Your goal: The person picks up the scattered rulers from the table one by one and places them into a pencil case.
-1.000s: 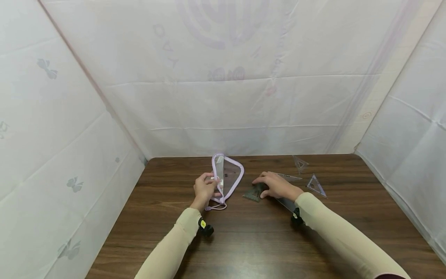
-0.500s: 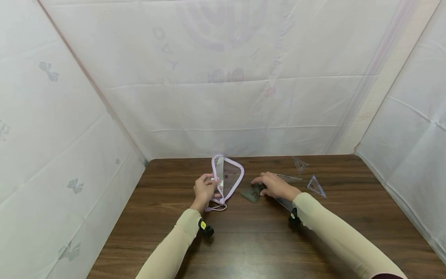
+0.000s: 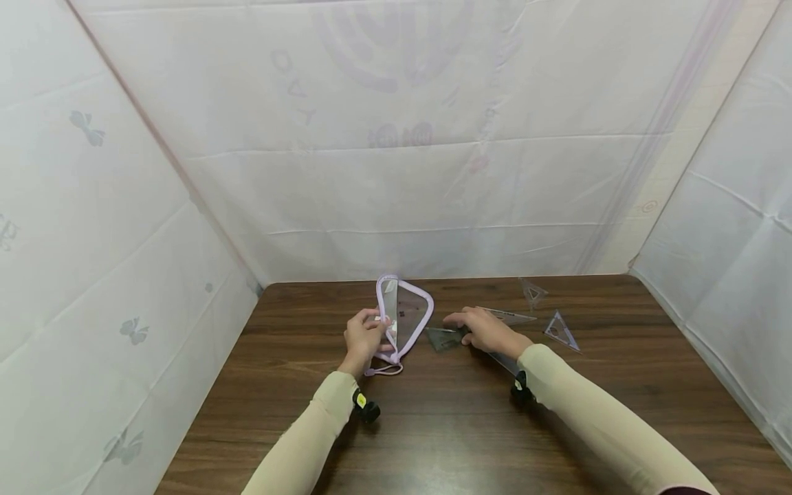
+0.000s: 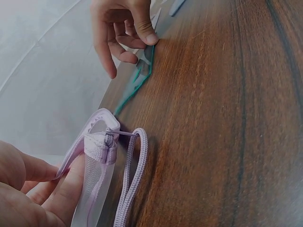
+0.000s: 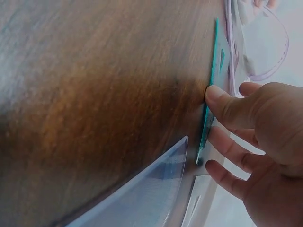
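One bare left hand (image 3: 364,337), in a pale cream sleeve (image 3: 303,433), is placed nearest the left edge of a dark brown wood-grain table (image 3: 421,426). Its thumb and fingers are curled over the left rim of a transparent mesh pouch (image 3: 411,313) with a padded lilac border, which is gripped there, near the middle of the far edge. A braided lilac cord loop (image 4: 143,151) is attached at the pouch's near corner.

Just right of the pouch, a translucent dark green plastic triangle (image 3: 442,339) is pinched between the thumb and fingertips of the right hand (image 3: 489,328); whether it is wholly lifted off the table cannot be told. By the right wrist, a clear flat plastic piece (image 3: 509,363) is partly covered. Beyond the hand, a clear narrow plastic piece (image 3: 510,315) is partly hidden too. Farther right, a small clear plastic triangle (image 3: 527,290) is laid close to the far edge, and a purple-tinted clear triangle (image 3: 569,334) is laid nearer the right edge. Along that edge, white cloth (image 3: 730,227) is hung.
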`<state>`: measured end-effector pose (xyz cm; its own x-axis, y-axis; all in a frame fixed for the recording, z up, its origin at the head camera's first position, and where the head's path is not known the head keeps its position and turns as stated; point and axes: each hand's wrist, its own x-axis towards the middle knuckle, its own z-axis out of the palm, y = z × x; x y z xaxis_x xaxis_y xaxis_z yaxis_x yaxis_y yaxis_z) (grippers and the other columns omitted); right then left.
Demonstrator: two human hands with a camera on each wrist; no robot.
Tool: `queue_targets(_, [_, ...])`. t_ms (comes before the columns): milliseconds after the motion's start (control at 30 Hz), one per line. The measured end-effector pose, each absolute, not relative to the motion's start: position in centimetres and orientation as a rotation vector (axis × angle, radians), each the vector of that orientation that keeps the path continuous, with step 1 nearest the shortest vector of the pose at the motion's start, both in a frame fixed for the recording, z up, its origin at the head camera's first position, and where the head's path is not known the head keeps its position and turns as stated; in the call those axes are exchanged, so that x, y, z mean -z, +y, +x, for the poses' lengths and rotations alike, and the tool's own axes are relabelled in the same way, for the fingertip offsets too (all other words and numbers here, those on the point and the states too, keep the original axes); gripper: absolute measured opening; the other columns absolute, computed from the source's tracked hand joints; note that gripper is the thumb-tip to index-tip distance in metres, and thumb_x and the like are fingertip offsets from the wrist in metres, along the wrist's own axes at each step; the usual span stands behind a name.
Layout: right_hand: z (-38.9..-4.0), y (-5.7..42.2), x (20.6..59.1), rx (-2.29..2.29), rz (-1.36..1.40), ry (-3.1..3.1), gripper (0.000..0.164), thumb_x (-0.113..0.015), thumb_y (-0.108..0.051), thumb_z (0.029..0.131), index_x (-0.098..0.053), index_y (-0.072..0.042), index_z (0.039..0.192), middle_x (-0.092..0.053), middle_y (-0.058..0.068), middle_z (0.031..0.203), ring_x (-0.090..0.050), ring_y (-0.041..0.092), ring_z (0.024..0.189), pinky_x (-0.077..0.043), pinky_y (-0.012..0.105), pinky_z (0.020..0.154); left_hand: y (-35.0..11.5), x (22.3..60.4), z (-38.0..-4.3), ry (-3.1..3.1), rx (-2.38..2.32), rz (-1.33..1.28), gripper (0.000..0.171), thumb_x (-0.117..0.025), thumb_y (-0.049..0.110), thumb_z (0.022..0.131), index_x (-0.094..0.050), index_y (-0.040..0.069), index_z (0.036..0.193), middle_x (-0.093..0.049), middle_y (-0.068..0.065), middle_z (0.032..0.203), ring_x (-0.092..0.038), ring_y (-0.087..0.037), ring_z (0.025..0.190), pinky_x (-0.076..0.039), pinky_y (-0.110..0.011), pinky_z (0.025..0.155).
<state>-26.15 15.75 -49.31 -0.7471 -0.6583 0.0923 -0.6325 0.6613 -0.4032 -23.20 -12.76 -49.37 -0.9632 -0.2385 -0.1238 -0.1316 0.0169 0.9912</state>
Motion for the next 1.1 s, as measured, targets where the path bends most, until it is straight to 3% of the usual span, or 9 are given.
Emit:
queue_targets(400, [-26.02,15.86,49.40,0.687,-1.046,2.813,0.060,-0.075,0.003,0.090,-0.056,-0.009,0.145,-0.065,0.015,0.121,-0.064,0.030,0.110,-0.059,0.049,0.095,-12.80,49.44,-23.20,-2.195,2.103,0.391,0.025,-0.066,-0.008,0.094,-0.065,-0.003,0.117,-0.076,-0.020,0.102,-0.075,-0.028,0.077,-0.065,-0.042,0.054])
queue_targets(600, [-26.00,15.82,49.42,0.692,-1.106,2.826,0.060,-0.073,0.006,0.090,-0.055,-0.004,0.146,-0.062,0.017,0.128,-0.064,0.029,0.106,-0.060,0.044,0.087,-12.80,49.44,-23.12,-2.195,2.100,0.393,0.024,-0.066,-0.008,0.094,-0.065,-0.002,0.117,-0.076,-0.020,0.102,-0.075,-0.028,0.076,-0.065,-0.042,0.054])
queue_targets(833, [-25.98,15.95,49.45,0.700,-1.087,2.852,0.061,-0.072,0.008,0.090,-0.053,-0.002,0.147,-0.060,0.016,0.132,-0.064,0.030,0.111,-0.060,0.044,0.090,-12.82,49.47,-23.07,-2.204,2.090,0.388,0.024,-0.067,-0.008,0.094,-0.064,-0.002,0.117,-0.076,-0.020,0.102,-0.075,-0.028,0.076,-0.065,-0.042,0.053])
queue_targets(1100, [-26.07,16.13,49.37,0.704,-1.044,2.868,0.063,-0.073,0.006,0.090,-0.051,-0.003,0.149,-0.060,0.014,0.131,-0.064,0.027,0.106,-0.059,0.040,0.084,-12.90,49.62,-23.18,-2.203,2.092,0.386,0.025,-0.066,-0.009,0.093,-0.064,-0.002,0.117,-0.076,-0.020,0.102,-0.075,-0.029,0.076,-0.065,-0.042,0.054])
